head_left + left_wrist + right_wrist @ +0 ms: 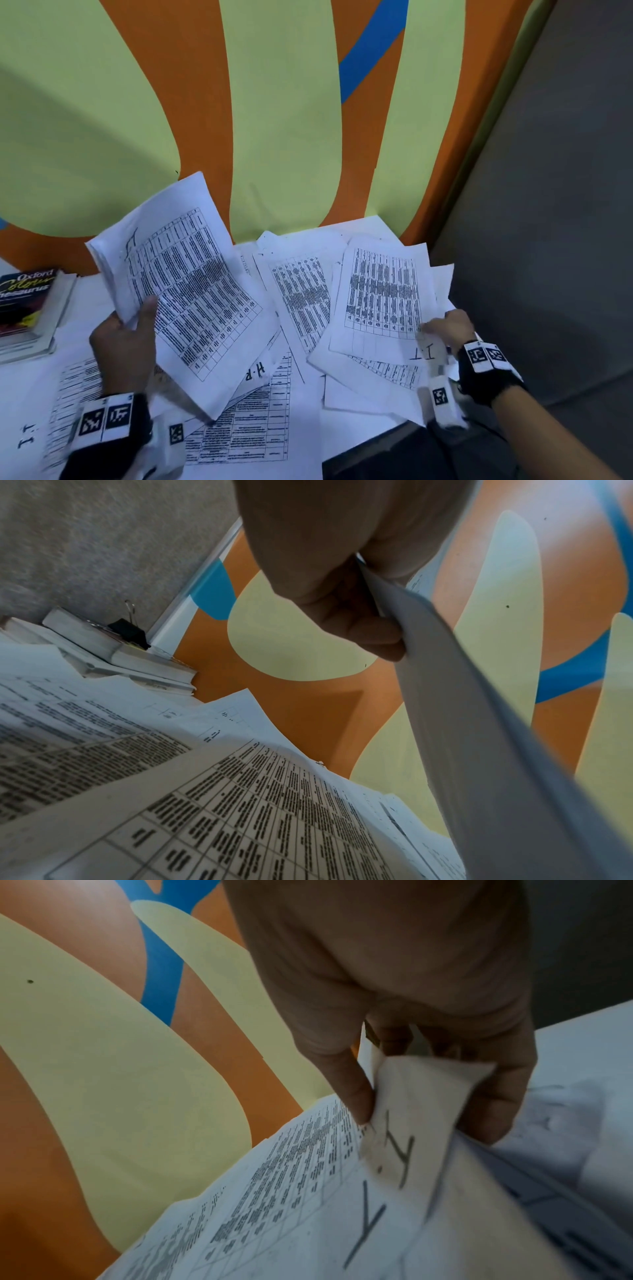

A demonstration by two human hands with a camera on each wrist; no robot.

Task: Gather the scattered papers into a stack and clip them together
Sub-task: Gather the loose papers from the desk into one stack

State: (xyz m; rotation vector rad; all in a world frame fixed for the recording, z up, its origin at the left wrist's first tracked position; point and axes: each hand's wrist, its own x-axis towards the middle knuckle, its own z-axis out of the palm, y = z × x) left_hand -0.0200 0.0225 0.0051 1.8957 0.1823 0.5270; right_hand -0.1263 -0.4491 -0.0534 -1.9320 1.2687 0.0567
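Pinching a lifted sheaf of papers (185,291) between thumb and curled fingers, the left hand (123,346) was seen at 8 o'clock. One printed sheet (383,298) at 3 o'clock was pinched at its corner by the right hand (448,329), over the scattered papers (250,428). A black binder clip (128,633) was placed on the books (137,658).

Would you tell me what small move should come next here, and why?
Probably lift the white printed sheet marked "I.T" across onto the raised bundle of printed sheets. The right hand already pinches its corner, the left hand holds the bundle, and more loose printed papers remain on the table.
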